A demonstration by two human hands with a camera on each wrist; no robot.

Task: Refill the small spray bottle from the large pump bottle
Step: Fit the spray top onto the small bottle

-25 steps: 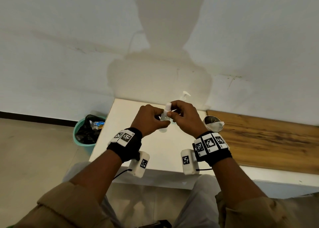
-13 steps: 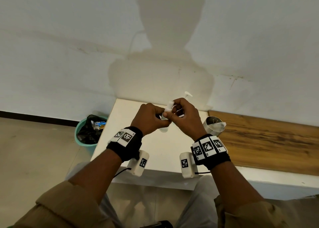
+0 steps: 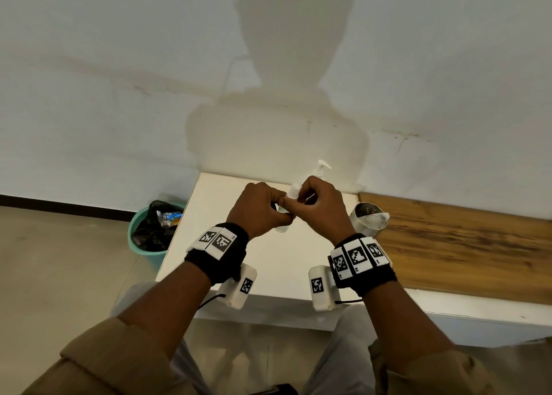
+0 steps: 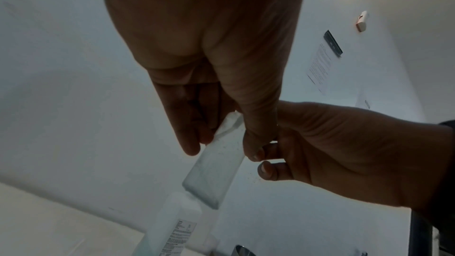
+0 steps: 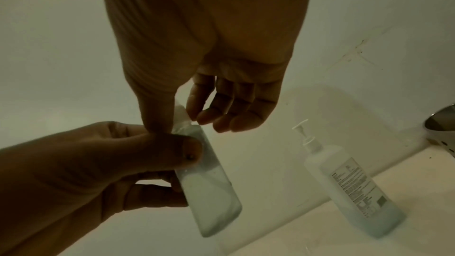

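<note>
I hold the small translucent spray bottle (image 5: 211,180) above the white table (image 3: 277,263), tilted, with pale liquid in its lower part. My left hand (image 5: 183,170) grips its body between thumb and fingers. My right hand (image 5: 177,124) pinches the white cap (image 5: 181,117) at its top with thumb and forefinger, the other fingers loosely spread. In the head view both hands (image 3: 277,212) (image 3: 298,199) meet over the table and hide most of the small bottle (image 3: 282,227). The large white pump bottle (image 5: 344,184) stands upright near the wall, behind and to the right.
A shiny metal cup (image 3: 369,219) stands to the right of my right hand, at the seam with a wooden surface (image 3: 463,239). A teal bin (image 3: 149,245) lined with a black bag sits on the floor left of the table. The wall is close behind.
My right hand's fingers have shifted round the cap and its wrist has drifted slightly left. The left hand keeps the bottle in nearly the same place.
</note>
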